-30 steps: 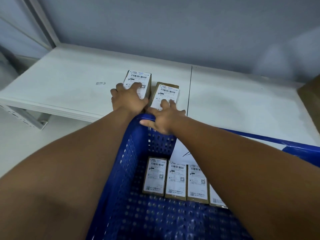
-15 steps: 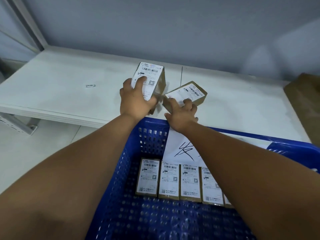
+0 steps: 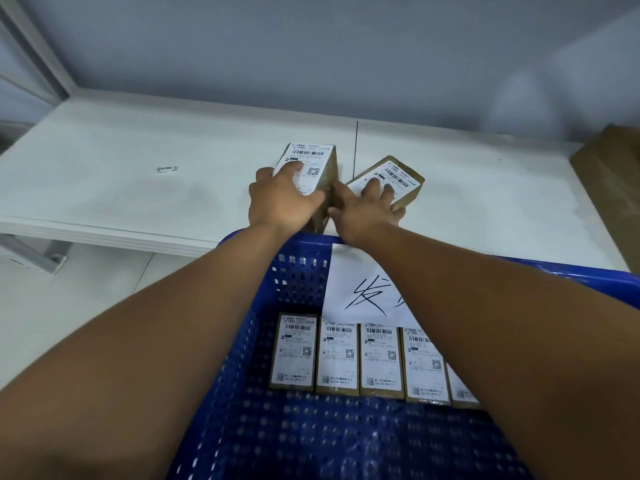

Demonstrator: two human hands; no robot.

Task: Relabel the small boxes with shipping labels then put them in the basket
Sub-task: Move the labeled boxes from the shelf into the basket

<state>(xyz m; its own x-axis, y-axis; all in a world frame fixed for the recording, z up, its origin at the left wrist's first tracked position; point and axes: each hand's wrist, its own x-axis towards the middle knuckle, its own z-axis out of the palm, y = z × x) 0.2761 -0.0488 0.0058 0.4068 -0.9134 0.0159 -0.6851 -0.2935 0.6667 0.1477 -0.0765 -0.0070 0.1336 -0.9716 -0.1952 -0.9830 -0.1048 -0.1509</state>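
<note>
Two small brown boxes with white shipping labels are above the white table (image 3: 145, 188), just beyond the blue basket's far rim. My left hand (image 3: 282, 199) grips the left box (image 3: 317, 162), which is tilted up toward me. My right hand (image 3: 367, 209) grips the right box (image 3: 398, 178), which is turned at an angle. The two boxes sit close together, side by side. Inside the blue basket (image 3: 294, 441), several labelled boxes (image 3: 337, 358) lie in a row, label up; my right forearm hides the rightmost ones.
A white paper sign (image 3: 360, 289) with handwritten black characters hangs on the basket's far wall. A large brown carton (image 3: 613, 188) stands at the table's right edge. A small scrap (image 3: 166, 169) lies on the table's left part. A grey wall closes the back.
Both hands have lifted the two boxes off the table and tilted them; between half a second ago and now the boxes have come slightly closer to the basket's rim.
</note>
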